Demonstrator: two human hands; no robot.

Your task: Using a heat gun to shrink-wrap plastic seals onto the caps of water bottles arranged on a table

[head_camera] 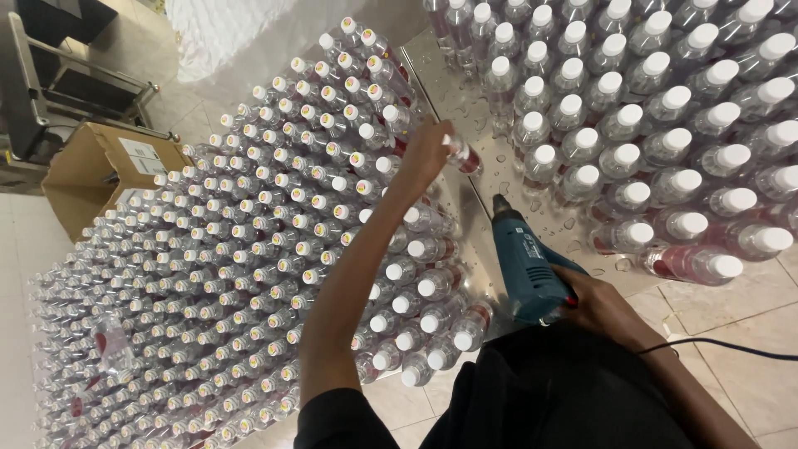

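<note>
My left hand (422, 154) is stretched out over the metal table (478, 241), fingers closed around one small clear bottle (462, 155) by its upper part, holding it tipped on its side just above the wet steel strip between the two big groups of bottles. My right hand (600, 308) is near me, clenched around the grip of a blue heat gun (522, 259), its nozzle aimed away from me towards the held bottle but well short of it. The gun's black cord (723, 345) trails off to the right across the tiled floor (731, 366).

To my left stands a dense crowd of finished-looking bottles (208, 274) with sealed caps; to the far right is another crowd with plain white caps (657, 116). A cardboard box (100, 170) sits on the floor at far left.

I judge I'm in the middle of heat-treating the cap on this one bottle: it's picked up and presented, heat not yet on it. The next move calls for bringing nozzle and cap close together, keeping my fingers out of the hot air, and turning the bottle evenly
</note>
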